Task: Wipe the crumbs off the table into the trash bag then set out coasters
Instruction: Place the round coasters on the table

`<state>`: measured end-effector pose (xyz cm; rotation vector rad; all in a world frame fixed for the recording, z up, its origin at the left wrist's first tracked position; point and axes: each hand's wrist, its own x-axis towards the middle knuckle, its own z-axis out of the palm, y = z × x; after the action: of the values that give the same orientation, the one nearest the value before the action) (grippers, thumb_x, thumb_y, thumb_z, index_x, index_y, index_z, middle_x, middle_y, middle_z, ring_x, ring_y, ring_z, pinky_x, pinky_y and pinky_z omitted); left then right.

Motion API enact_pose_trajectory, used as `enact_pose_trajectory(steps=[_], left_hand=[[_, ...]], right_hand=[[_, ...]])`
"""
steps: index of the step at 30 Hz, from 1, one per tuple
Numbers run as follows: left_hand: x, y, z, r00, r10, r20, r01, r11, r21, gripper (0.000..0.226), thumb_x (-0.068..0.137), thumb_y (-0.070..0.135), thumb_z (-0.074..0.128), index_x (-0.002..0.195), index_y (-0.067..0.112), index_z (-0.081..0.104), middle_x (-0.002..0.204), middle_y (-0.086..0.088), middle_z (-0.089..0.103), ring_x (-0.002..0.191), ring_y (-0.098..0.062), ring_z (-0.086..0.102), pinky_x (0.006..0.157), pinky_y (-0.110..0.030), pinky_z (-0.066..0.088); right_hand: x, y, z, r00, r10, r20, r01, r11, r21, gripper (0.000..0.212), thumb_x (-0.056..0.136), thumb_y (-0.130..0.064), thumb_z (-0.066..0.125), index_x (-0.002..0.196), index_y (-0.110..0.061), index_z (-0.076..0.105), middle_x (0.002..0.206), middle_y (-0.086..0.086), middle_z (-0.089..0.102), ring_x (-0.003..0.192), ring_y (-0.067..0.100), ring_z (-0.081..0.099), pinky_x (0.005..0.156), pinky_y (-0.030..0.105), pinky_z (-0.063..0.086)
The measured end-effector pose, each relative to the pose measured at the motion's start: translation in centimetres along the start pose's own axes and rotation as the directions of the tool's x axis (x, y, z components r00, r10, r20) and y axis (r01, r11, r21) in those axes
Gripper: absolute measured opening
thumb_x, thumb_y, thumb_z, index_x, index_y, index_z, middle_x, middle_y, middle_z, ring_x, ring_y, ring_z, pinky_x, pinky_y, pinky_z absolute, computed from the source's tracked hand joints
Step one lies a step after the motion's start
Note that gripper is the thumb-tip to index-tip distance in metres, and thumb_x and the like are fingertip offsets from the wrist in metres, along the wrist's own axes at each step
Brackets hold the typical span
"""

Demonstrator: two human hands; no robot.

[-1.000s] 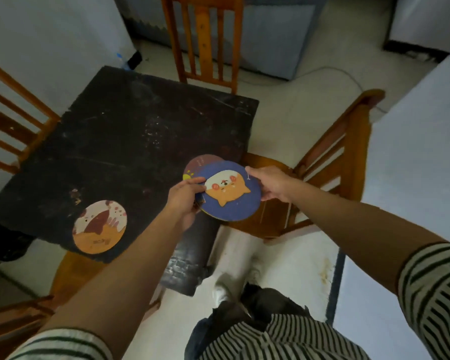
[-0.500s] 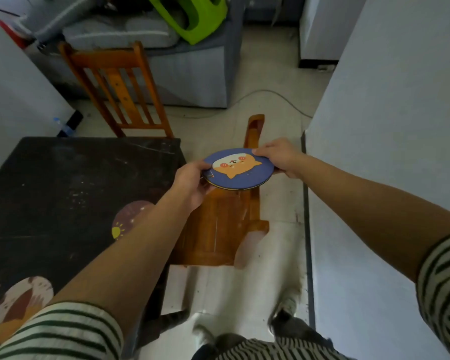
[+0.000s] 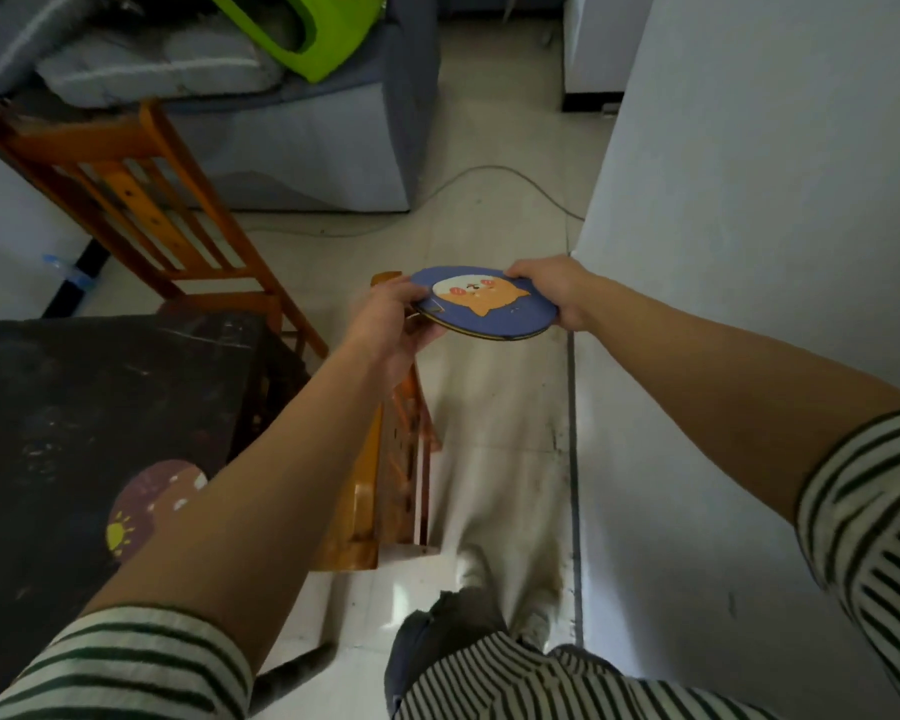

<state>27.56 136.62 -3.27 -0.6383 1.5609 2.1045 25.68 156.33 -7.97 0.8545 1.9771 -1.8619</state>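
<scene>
A round blue coaster with an orange cat (image 3: 489,302) is held flat in the air over the floor, right of the black table (image 3: 100,402). A second dark edge shows under it, so it may be a small stack. My left hand (image 3: 391,324) grips its left rim and my right hand (image 3: 552,291) grips its right rim. A purple coaster with a yellow sun (image 3: 146,509) lies on the table near its right edge, partly hidden by my left forearm.
A wooden chair (image 3: 385,459) stands tucked at the table's right side, below my hands. Another wooden chair (image 3: 126,200) is at the far side. A white wall (image 3: 749,252) runs close on the right. A grey sofa with a green stool (image 3: 307,33) is behind.
The view has swung right and forward. The blue coaster, held in both hands, has moved away from the table out over the floor. The orange coaster at the table's near left has left the view.
</scene>
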Motion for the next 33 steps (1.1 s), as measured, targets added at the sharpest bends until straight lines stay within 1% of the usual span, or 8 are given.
enact_pose_trajectory(steps=[3,8,12,18,22,26,29,33], left_hand=[[2.2,2.2,0.6,0.999,0.015,-0.047,-0.015,1.0,-0.009,0.003,0.092,0.004,0.054,0.093,0.003,0.056,0.081,-0.01,0.059,0.063,-0.015,0.062,0.046,-0.02,0.051],[6.5,5.8,0.0,0.996,0.051,-0.072,-0.055,0.997,-0.058,0.005,0.091,0.004,0.054,0.095,0.002,0.056,0.086,-0.012,0.058,0.066,-0.017,0.062,0.05,-0.022,0.055],[10.0,8.1,-1.3,0.99,0.067,-0.121,-0.075,0.995,-0.063,0.006,0.093,0.003,0.052,0.09,0.004,0.057,0.087,-0.013,0.061,0.071,-0.02,0.062,0.058,-0.027,0.056],[13.6,10.2,-5.6,0.954,-0.003,-0.301,-0.052,0.983,-0.174,0.007,0.092,-0.003,0.051,0.092,0.001,0.057,0.09,-0.016,0.063,0.066,-0.021,0.062,0.05,-0.025,0.055],[15.7,10.7,-8.0,0.908,-0.026,-0.419,-0.067,0.977,-0.204,0.023,0.09,-0.009,0.049,0.107,0.006,0.053,0.091,-0.013,0.062,0.068,-0.02,0.061,0.048,-0.026,0.055],[18.6,10.3,-9.4,0.849,-0.063,-0.525,-0.044,0.981,-0.189,0.04,0.092,-0.01,0.05,0.125,0.013,0.048,0.095,-0.008,0.058,0.075,-0.022,0.061,0.057,-0.034,0.055],[22.0,10.9,-9.5,0.788,-0.077,-0.611,-0.058,0.978,-0.198,0.035,0.093,-0.008,0.05,0.119,0.015,0.051,0.095,-0.005,0.058,0.078,-0.022,0.061,0.061,-0.037,0.055],[26.1,11.3,-8.3,0.704,-0.178,-0.688,-0.031,0.96,-0.279,0.021,0.09,-0.007,0.053,0.096,0.012,0.052,0.089,-0.013,0.06,0.072,-0.023,0.058,0.068,-0.041,0.053]], right_hand=[[2.3,-1.9,1.2,1.0,0.007,0.005,-0.007,1.0,0.021,0.011,0.089,-0.019,0.062,0.09,-0.008,0.064,0.08,0.007,0.066,0.061,0.019,0.062,0.052,0.025,0.049],[6.4,-6.1,3.0,1.0,-0.025,0.016,0.025,1.0,-0.008,0.01,0.088,-0.018,0.063,0.081,-0.011,0.062,0.082,0.006,0.066,0.065,0.019,0.061,0.06,0.028,0.05],[10.0,-9.3,5.0,0.998,-0.055,0.02,0.057,0.994,-0.098,0.01,0.085,-0.013,0.064,0.093,-0.008,0.063,0.088,0.01,0.065,0.067,0.019,0.06,0.061,0.029,0.049],[15.5,-13.5,11.8,0.987,-0.086,0.137,0.111,0.977,-0.184,0.014,0.084,-0.011,0.066,0.097,-0.007,0.067,0.09,0.01,0.069,0.069,0.02,0.064,0.062,0.03,0.052],[19.5,-14.9,17.2,0.96,-0.063,0.274,0.141,0.951,-0.277,0.02,0.084,-0.012,0.068,0.102,-0.005,0.069,0.092,0.011,0.069,0.077,0.024,0.065,0.066,0.032,0.052],[23.7,-15.9,21.0,0.903,-0.009,0.429,0.191,0.903,-0.384,0.021,0.087,-0.011,0.069,0.108,-0.009,0.068,0.096,0.011,0.067,0.07,0.016,0.062,0.059,0.026,0.051],[27.8,-16.6,22.9,0.85,0.018,0.526,0.251,0.864,-0.436,0.023,0.086,-0.009,0.069,0.109,-0.01,0.066,0.094,0.009,0.065,0.068,0.014,0.061,0.054,0.025,0.047],[32.9,-18.5,24.3,0.766,-0.002,0.643,0.455,0.708,-0.54,0.026,0.082,-0.014,0.075,0.106,-0.015,0.065,0.096,0.01,0.065,0.085,0.024,0.065,0.06,0.029,0.051]])
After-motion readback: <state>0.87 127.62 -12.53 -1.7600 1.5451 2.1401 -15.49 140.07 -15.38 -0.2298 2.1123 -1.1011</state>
